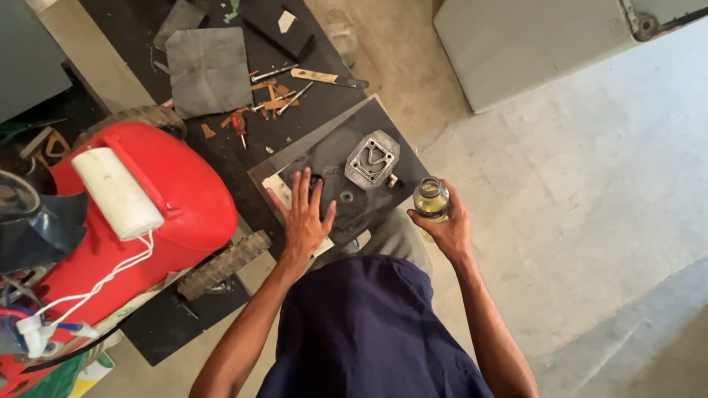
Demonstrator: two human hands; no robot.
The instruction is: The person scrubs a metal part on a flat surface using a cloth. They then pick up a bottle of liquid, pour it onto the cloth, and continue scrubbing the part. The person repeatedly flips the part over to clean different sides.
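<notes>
A small bottle (pixel 431 199) of yellowish liquid is held upright in the right hand (pixel 446 230), fingers clamped round it, just off the board's (pixel 335 158) right edge, so nothing is spilled. The left hand (pixel 304 217) is laid flat, fingers spread, on the board's near edge, apparently to steady it. A metal plate (pixel 372 159) is left near the board's far corner.

small clear bottle (pixel 431 199) of yellowish liquid, upright, beside dark sheet (pixel 369 199).
</notes>
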